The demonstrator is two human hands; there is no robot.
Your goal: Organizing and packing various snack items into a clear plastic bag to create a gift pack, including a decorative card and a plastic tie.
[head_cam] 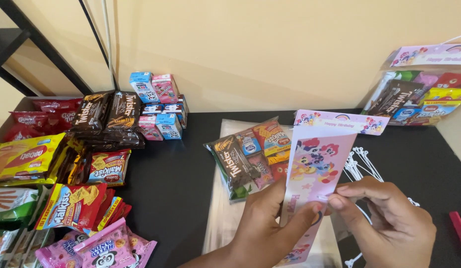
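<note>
My left hand (270,226) and my right hand (389,223) both pinch a long pink card (315,168) printed with cartoon ponies, folded over at its top edge. The card stands in front of a clear plastic bag of snacks (250,156), which holds a brown wafer pack, small drink cartons and bright sachets. The bag lies on a stack of clear flat bags (223,218) on the black table (176,183). My left thumb and fingers grip the card's left edge, my right fingertips its right edge.
Piles of snack packs (71,203) cover the left side. Brown wafer packs (108,114) and small drink cartons (158,106) stand at the back. A finished snack bag (419,94) leans on the wall at right. White ties (362,164) lie beside the card.
</note>
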